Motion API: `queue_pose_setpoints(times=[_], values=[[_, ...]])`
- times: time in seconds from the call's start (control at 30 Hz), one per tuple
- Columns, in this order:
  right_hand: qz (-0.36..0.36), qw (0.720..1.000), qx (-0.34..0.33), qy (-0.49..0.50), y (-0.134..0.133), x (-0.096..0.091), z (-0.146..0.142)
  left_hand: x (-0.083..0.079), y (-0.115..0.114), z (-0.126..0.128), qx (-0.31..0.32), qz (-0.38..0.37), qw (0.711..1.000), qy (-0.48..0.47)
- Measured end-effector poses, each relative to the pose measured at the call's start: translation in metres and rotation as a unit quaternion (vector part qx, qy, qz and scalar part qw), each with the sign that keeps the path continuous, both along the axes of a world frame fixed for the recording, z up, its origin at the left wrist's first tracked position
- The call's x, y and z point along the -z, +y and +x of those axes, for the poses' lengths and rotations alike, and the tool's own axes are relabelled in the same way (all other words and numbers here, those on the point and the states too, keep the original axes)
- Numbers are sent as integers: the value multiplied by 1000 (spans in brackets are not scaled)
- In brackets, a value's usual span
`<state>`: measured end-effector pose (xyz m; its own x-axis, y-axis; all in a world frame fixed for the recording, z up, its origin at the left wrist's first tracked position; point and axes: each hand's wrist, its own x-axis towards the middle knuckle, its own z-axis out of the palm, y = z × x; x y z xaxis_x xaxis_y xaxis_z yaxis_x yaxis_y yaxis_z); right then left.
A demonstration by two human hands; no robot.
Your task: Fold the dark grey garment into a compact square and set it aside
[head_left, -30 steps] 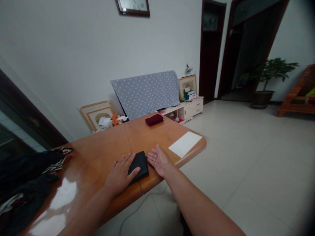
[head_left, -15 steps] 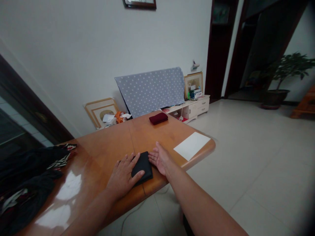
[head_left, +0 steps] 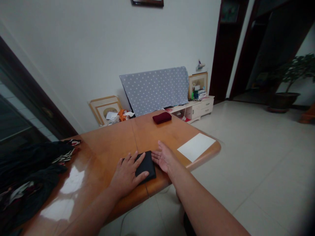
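A small folded black cloth (head_left: 147,163) lies near the front edge of the glossy wooden table (head_left: 108,144). My left hand (head_left: 126,173) rests flat on its left half, fingers spread, pressing it down. My right hand (head_left: 163,158) stands on edge against the cloth's right side, palm turned toward it, fingers straight and touching it. Neither hand grips anything.
A folded dark red cloth (head_left: 161,117) sits at the table's far edge. A white sheet of paper (head_left: 196,147) lies at the right corner. A heap of dark clothes (head_left: 29,170) covers the left end. Tiled floor (head_left: 246,157) opens to the right.
The camera view has shifted, so everything sits slightly further right in the picture. My left hand's fingers have spread a little wider over the black cloth. My right hand stays against its side.
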<state>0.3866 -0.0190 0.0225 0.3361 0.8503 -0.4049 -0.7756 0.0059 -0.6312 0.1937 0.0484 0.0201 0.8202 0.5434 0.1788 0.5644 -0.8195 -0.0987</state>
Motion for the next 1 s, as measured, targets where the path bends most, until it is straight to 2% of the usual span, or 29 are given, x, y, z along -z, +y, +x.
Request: queue_pose_setpoints(times=[0.17, 0.43, 0.6, 0.8, 0.93, 1.0], values=[[-1, 1000, 20, 2, 3, 6, -4, -1, -1, 1, 0, -4, 1000, 1], [8, 995, 87, -48, 11, 3, -8, -1, -2, 0, 3, -7, 1000, -14], [3, 990, 134, -43, 22, 12, -17, -2, -1, 1, 5, -14, 1000, -5], [25, 994, 96, -46, 19, 13, -8, 1, 1, 1, 9, -11, 1000, -9], [16, 991, 123, -54, 7, 8, 4, 2, 2, 1, 6, -10, 1000, -4], [2, 992, 114, -57, 1, 8, 5, 1, 1, 2, 3, -9, 1000, -2]])
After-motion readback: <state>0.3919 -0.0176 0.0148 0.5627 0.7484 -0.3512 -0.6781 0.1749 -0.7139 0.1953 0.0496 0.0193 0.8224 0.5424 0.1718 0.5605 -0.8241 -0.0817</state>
